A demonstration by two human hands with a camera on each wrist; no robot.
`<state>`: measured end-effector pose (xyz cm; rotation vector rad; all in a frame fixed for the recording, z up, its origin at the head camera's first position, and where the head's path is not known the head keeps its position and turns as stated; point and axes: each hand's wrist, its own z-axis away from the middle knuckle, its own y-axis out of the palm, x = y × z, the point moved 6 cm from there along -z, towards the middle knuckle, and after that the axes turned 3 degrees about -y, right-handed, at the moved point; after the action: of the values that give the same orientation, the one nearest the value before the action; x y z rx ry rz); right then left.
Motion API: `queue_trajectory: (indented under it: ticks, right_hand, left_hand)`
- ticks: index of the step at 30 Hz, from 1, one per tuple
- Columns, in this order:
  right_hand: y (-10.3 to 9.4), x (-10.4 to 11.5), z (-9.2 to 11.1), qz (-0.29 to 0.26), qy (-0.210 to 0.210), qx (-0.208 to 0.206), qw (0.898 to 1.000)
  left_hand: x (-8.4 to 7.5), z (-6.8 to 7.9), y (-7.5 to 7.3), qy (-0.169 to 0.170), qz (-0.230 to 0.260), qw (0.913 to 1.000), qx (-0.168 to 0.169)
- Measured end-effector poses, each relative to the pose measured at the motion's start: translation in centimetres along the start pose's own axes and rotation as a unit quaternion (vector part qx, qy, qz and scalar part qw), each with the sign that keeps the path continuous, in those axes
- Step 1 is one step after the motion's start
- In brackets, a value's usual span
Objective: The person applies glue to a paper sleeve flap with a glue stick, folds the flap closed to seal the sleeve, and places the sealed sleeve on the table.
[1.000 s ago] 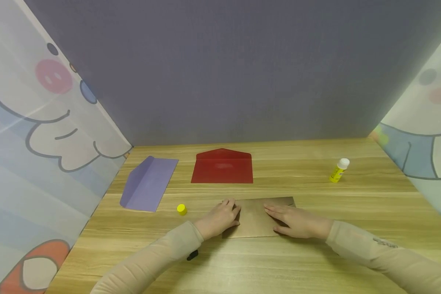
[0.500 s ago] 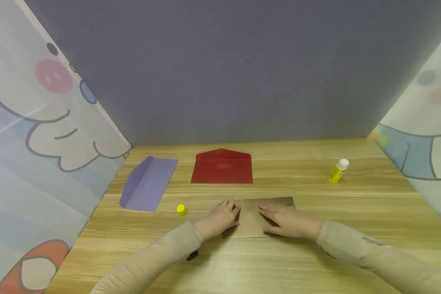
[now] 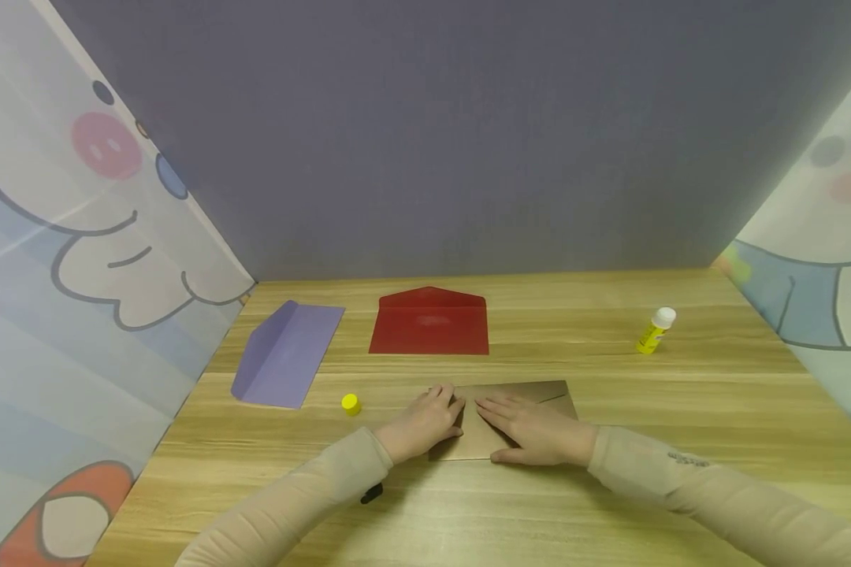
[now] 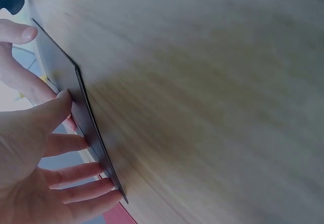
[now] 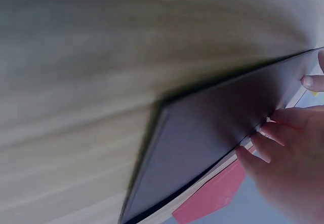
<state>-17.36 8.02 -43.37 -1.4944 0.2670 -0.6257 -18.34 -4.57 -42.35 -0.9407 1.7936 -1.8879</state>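
Wood-grained, the desk [image 3: 525,512] is overlaid by a brown envelope [image 3: 473,441], beyond which a red envelope [image 3: 429,327] is laid. The brown envelope is touched by both hands, left hand [image 3: 421,421] and right hand [image 3: 532,431], fingers spread; the right has been slid leftward along it, so smoothing is presumably underway. Left of it, a yellow cap [image 3: 351,405] is seen.

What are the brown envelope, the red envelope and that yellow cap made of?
The brown envelope looks like smooth paper or thin card: its edges are thin and flat. The red envelope seems to be paper too, perhaps slightly glossy, as a pale patch shows on it. The yellow cap is probably smooth plastic, being evenly coloured and rounded, but it's small here.
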Motion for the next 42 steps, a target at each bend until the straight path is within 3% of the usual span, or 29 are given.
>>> queue_trajectory:
  ticks: [13,26,42]
  right_hand:
    - [-0.3,-0.5,1.4,-0.026,-0.004,-0.029,0.999]
    - [-0.5,-1.6,3.4,-0.038,0.025,-0.012,0.999]
    - [-0.6,-3.2,4.6,-0.027,0.036,-0.039,0.998]
  left_hand:
    - [0.0,0.0,0.0,0.003,-0.003,1.0,-0.003]
    - [0.0,0.0,-0.1,0.0,0.01,0.9999,0.013]
    - [0.0,0.0,0.0,0.002,0.01,0.9999,0.007]
